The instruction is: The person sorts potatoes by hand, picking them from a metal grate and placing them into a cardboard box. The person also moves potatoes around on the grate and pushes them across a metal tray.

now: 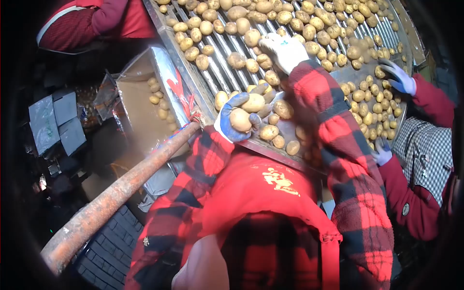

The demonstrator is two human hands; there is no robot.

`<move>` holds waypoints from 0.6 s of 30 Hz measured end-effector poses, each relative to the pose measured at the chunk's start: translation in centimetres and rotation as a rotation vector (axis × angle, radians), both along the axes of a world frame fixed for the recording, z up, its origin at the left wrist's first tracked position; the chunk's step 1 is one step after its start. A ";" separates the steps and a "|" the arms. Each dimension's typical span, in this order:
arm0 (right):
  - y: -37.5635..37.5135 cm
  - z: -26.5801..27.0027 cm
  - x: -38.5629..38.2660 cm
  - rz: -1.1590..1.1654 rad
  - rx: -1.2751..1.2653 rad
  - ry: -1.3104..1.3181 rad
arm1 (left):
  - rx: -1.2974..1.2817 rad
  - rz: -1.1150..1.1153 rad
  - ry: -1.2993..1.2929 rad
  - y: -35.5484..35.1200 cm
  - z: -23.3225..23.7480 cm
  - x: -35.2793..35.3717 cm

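My left hand (235,117), in a blue-and-white glove, curls palm up around a potato (240,120) near the lower edge of the metal rollers (220,55). A second, longer potato (253,103) rests against its fingers. Out over the rollers, my right hand (286,51) in a white glove reaches among the potatoes, back of the hand up. A potato (252,37) lies close beside its fingertips; what is under the palm is hidden. Several more potatoes (283,109) sit on the metal ledge by my body.
An orange-brown rusty pole (121,193) slants up from lower left to the table corner. Beyond it stands a lined box (137,89) with potatoes inside. At right, a co-worker's gloved hands (398,77) touch a pile of smaller potatoes. Another person's sleeve (72,26) shows upper left.
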State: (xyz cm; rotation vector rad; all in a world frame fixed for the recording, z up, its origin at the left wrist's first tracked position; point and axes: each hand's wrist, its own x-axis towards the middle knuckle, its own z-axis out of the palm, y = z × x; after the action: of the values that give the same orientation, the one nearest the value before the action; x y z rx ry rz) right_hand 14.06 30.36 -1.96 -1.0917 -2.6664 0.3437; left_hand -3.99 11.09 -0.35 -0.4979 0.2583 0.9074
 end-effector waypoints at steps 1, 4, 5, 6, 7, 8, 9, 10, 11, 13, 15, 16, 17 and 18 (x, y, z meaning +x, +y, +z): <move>0.5 0.5 0.4 -0.032 -0.168 0.037 | 0.019 0.060 -0.099 0.1 0.2 0.0; -2.3 1.3 2.3 -0.151 -0.702 0.605 | 0.040 0.177 -0.049 0.3 1.2 0.4; -3.6 2.9 2.4 -0.179 -1.017 0.830 | 0.101 0.232 0.144 0.2 1.6 0.9; -3.8 4.8 2.5 -0.039 -0.829 0.407 | 0.172 0.237 0.061 0.4 1.3 0.9; -4.4 4.6 1.9 0.078 -0.858 0.417 | 0.195 0.239 -0.002 0.5 1.1 0.9; -3.2 4.6 0.8 0.084 -0.726 0.382 | 0.196 0.245 -0.064 0.5 1.1 1.0; -1.7 4.6 -0.5 0.094 -0.593 0.346 | 0.204 0.247 -0.113 0.5 1.0 1.0; -1.3 6.7 -2.5 0.065 -0.130 0.131 | 0.213 0.248 -0.152 0.4 1.0 1.1; 0.4 5.2 -4.6 0.061 -0.059 0.147 | 0.232 0.254 -0.219 0.3 1.0 1.2; 1.5 2.3 -6.6 0.072 0.043 -0.085 | 0.266 0.265 -0.412 -0.7 1.3 1.2; 0.9 2.7 -6.0 -0.037 -0.129 -0.025 | 0.295 0.214 -0.483 -2.0 1.8 1.1; 1.3 1.8 -4.5 -0.037 -0.226 -0.023 | 0.230 0.096 -0.303 -3.3 2.2 0.3; 0.5 1.4 -2.5 -0.130 -0.223 0.056 | 0.169 -0.027 -0.123 -5.0 2.7 -1.1; 0.1 1.6 -1.7 -0.221 -0.225 0.048 | 0.121 -0.084 -0.082 -7.3 1.9 -2.5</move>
State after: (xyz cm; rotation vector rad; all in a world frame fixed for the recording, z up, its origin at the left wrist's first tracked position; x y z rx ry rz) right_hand 12.37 30.49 -0.32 -1.4092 -2.4772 0.6283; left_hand -6.48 3.78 1.55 -0.4084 0.1484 0.8134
